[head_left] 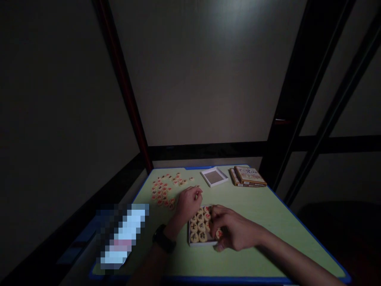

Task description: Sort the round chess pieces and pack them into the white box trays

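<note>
A small white box (191, 240) lies on the green table (262, 210), filled with several round cream game pieces (199, 226) in rows. My right hand (235, 230) rests over the box's right side, fingers curled and pinched on one round piece (219, 234). My left hand (188, 203), with a dark watch at the wrist, hovers just behind the box's far left corner, fingers curled together; what they hold, if anything, is too small to make out. Several more loose pieces (163, 190) are spread at the table's far left.
An empty white box lid (214, 176) lies at the far middle of the table. Two flat printed game boxes (248, 176) sit stacked at the far right corner. A blurred-out object (122, 234) lies at the left edge. Dark frame posts and plain walls surround the table.
</note>
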A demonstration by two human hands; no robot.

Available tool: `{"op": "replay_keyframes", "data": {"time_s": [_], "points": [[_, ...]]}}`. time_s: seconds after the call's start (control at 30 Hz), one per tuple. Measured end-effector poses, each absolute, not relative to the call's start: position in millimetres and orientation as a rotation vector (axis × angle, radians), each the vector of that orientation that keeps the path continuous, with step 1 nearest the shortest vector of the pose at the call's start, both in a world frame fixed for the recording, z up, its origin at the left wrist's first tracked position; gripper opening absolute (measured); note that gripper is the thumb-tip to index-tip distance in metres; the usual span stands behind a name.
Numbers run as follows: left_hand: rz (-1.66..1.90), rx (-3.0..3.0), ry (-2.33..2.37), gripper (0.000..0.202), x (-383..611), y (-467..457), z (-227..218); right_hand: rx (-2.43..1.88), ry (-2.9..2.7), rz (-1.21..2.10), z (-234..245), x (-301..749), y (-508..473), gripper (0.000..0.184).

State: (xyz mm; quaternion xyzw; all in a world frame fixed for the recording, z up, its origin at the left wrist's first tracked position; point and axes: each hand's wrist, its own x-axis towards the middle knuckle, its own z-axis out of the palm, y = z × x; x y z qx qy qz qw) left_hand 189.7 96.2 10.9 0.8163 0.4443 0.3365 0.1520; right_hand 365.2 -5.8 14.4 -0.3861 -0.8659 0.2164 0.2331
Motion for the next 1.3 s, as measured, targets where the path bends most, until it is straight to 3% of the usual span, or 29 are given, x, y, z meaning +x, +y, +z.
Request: {"op": "replay_keyframes", "data": {"time_s": [0.17, 0.27, 0.47, 0.8, 1.3], "points": [[0.796, 2.528, 1.393, 0.025, 166, 115, 33, -0.988, -2.279, 0.657, 18, 367, -7, 0.027], [0.487, 2.648, 1.606, 0.028, 140, 132, 51, -0.91, -2.18, 0.732, 20, 369, -6, 0.02], [-0.102, 2.679, 1.833, 0.023, 96, 147, 70, -0.919, -1.993, 0.729, 18, 371, -2, 0.04], [-0.212, 2.739, 1.579, 0.024, 78, 155, 67, -1.27, -1.821, 0.492, 10, 368, 7, 0.053], [-0.222, 2.802, 1.633, 0.029, 82, 152, 57, -1.293, -1.799, 0.43, 8, 368, 7, 0.053]]}}
